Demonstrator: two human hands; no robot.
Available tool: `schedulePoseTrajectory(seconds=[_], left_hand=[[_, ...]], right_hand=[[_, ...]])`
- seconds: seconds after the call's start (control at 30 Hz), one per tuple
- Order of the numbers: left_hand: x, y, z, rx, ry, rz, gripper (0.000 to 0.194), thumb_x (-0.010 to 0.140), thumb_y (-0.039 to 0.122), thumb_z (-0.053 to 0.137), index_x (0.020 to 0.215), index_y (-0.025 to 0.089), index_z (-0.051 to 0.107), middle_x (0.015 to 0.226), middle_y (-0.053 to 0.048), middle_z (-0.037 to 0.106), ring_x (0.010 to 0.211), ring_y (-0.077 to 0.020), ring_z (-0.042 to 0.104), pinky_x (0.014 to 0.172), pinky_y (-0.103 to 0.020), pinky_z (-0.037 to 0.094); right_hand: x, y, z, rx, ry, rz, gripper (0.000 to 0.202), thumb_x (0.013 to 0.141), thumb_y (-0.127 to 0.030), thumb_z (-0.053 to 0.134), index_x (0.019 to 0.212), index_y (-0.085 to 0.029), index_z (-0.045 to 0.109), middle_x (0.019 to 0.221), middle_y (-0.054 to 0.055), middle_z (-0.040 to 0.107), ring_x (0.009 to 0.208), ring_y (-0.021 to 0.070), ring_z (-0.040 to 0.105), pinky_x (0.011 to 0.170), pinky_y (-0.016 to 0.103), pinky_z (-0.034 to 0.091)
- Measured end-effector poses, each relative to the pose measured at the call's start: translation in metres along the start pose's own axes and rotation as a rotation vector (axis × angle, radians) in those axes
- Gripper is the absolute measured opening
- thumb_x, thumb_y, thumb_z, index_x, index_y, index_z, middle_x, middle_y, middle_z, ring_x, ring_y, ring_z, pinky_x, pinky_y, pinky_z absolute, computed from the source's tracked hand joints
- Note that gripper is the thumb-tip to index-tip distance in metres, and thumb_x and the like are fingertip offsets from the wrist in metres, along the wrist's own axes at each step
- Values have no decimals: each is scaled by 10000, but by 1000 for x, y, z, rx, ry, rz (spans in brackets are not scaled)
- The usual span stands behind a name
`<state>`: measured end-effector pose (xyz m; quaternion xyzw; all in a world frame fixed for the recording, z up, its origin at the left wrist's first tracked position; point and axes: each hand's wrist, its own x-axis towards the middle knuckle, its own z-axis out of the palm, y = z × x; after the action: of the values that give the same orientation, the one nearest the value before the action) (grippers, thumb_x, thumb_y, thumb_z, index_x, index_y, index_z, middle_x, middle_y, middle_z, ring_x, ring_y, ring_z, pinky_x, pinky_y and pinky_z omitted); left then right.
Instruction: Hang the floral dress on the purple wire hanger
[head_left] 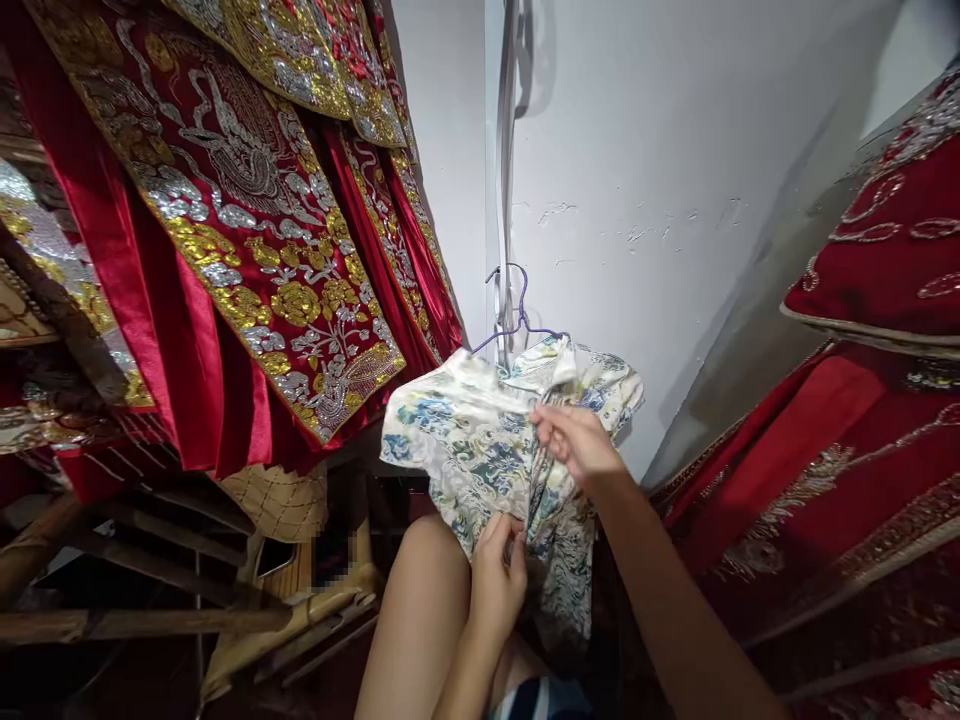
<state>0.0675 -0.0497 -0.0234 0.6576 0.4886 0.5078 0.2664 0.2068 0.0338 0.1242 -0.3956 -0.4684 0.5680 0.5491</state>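
A short-sleeved floral shirt point(472, 440), white with blue, green and yellow print, hangs on a purple wire hanger point(522, 312). Its front opening runs down the middle. My right hand point(574, 440) pinches the edge of the opening just below the collar. Lower on the same opening, my left hand point(499, 560) has its fingers closed on the cloth edge, close to my knee. The shirt's lower part falls in folds behind and beside my left hand.
Red garments with gold and silver sequins point(300, 270) hang at the left, other red embroidered ones point(825, 480) at the right. Behind the shirt is a white wall point(622, 180) with a strap point(505, 170). Bamboo furniture point(292, 625) stands at the lower left, a phone point(275, 557) on it.
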Motion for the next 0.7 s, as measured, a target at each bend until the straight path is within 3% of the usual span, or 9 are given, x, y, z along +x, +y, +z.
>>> schedulePoseTrajectory(seconds=[0.1, 0.23, 0.33, 0.4, 0.47, 0.6, 0.7], left_hand=[[-4, -6, 0, 40, -59, 15, 190, 957, 184, 425, 815, 207, 551, 839, -57, 560, 811, -214, 556, 731, -298, 412], [3, -4, -14, 66, -90, 13, 174, 947, 186, 454, 851, 203, 598, 846, -57, 592, 812, -216, 572, 733, -306, 425], [37, 19, -36, 20, -50, 97, 204, 959, 233, 499, 1096, 217, 649, 953, -74, 658, 920, -231, 619, 824, -325, 452], [72, 45, -52, -17, 59, 208, 340, 977, 264, 498, 1303, 234, 590, 1064, -91, 677, 988, -231, 631, 883, -329, 454], [108, 74, -65, 36, 120, 358, 370, 995, 263, 472, 1353, 235, 559, 1086, -90, 671, 975, -213, 627, 890, -325, 451], [159, 120, -72, 263, 64, 594, 192, 993, 254, 489, 1061, 174, 650, 958, -68, 648, 892, -191, 594, 820, -305, 451], [170, 128, -79, 326, 188, 630, 177, 986, 256, 499, 912, 162, 630, 877, -51, 634, 856, -190, 571, 818, -316, 441]], right_hand=[[22, -33, 17, 61, 43, -111, 328, 699, -422, 827, 723, -121, 698, 563, -5, 598, 438, 48, 452, 377, 170, 313], [23, -40, 35, 53, 22, -196, 305, 768, -420, 753, 749, -122, 687, 526, -13, 583, 419, 53, 454, 380, 167, 304], [13, -32, 37, 23, -12, -228, 316, 809, -455, 705, 764, -147, 654, 521, -18, 590, 418, 62, 462, 396, 171, 318], [7, -31, 33, -15, -22, -250, 316, 828, -460, 681, 733, -165, 619, 497, -29, 564, 415, 68, 453, 404, 180, 321], [3, -33, 29, -52, -40, -278, 312, 846, -454, 659, 710, -181, 592, 474, -45, 521, 408, 73, 430, 410, 191, 314], [9, -35, 25, -126, -43, -348, 320, 842, -472, 654, 704, -192, 585, 468, -58, 461, 424, 84, 389, 429, 215, 287], [19, -11, 23, -231, 11, -397, 337, 831, -492, 645, 695, -188, 596, 512, -46, 461, 454, 89, 351, 443, 233, 233]])
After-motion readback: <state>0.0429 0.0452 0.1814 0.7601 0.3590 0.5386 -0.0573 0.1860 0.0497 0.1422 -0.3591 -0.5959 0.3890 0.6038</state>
